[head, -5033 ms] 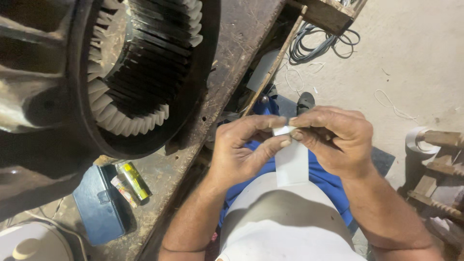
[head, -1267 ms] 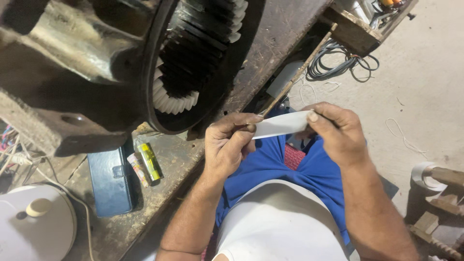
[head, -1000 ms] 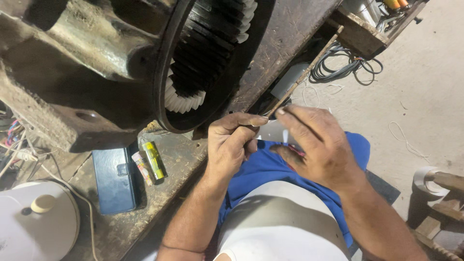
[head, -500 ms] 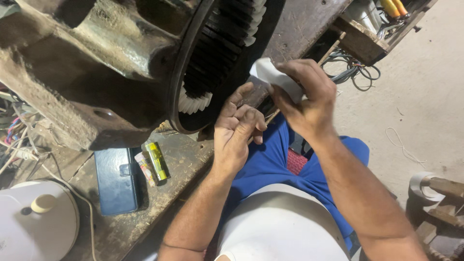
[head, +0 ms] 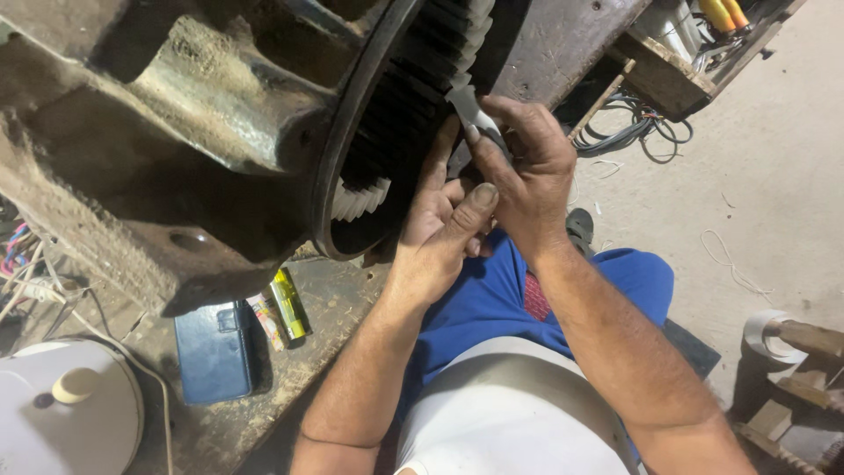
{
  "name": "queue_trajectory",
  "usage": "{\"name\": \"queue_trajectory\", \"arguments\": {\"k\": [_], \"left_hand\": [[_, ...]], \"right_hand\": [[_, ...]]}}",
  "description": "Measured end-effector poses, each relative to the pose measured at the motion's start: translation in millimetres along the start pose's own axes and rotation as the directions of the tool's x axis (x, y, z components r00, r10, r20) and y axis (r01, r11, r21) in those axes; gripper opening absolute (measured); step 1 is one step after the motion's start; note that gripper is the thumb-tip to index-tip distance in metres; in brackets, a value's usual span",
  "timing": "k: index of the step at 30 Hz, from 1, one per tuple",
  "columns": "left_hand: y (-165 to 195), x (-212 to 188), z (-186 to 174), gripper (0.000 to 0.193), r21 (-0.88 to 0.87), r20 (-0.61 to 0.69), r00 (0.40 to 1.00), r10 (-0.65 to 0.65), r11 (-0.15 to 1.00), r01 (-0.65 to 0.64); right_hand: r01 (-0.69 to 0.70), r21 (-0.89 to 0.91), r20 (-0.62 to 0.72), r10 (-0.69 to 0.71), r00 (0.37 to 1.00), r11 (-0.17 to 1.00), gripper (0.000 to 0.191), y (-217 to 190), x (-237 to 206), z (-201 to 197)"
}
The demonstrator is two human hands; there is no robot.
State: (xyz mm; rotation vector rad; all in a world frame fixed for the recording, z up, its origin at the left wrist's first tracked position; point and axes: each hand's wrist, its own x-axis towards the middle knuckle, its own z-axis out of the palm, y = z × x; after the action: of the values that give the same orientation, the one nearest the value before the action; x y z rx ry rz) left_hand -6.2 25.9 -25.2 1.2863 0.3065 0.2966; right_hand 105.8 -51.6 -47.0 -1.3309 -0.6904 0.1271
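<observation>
Both hands at the big toothed gear (head: 400,114): right hand (head: 527,167) pinches a white strip (head: 466,107), left hand (head: 444,230) loosely curled, empty.

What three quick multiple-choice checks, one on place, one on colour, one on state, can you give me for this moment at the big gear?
1. Where does the dark blue wallet lie?
A. on the workbench, left of the yellow lighter
B. on the concrete floor
C. inside the ring gear

2. What colour is the strip that the right hand holds?
A. red
B. white
C. green

3. How do the hands stand?
A. both lie flat on the bench
B. right hand pinches the strip at the gear teeth, left hand is open beside it
C. left hand grips a hammer

Answers:
1 A: the wallet rests on the workbench beside the yellow lighter.
2 B: the white strip shows pale between the fingers.
3 B: the strip meets the ring gear; the left hand holds nothing.
</observation>
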Motion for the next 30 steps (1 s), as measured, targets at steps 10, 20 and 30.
{"name": "queue_trajectory", "arguments": {"k": [10, 20, 30], "left_hand": [[12, 4, 6, 0.105, 0.133, -0.009, 0.998, 0.059, 0.989, -0.058], [7, -2, 7, 0.104, -0.005, -0.020, 0.995, 0.102, 0.995, -0.103], [-2, -7, 4, 0.100, -0.019, 0.012, 0.994, 0.110, 0.994, -0.110]], "right_hand": [[0.430, -0.457, 0.256, -0.347, 0.902, 0.779, 0.021, -13, 27, -12], [0.507, -0.689, 0.458, -0.230, 0.858, 0.519, 0.013, -31, 50, -8], [0.594, -0.594, 0.401, -0.441, 0.803, 0.542, 0.021, -30, 29, -20]]}}
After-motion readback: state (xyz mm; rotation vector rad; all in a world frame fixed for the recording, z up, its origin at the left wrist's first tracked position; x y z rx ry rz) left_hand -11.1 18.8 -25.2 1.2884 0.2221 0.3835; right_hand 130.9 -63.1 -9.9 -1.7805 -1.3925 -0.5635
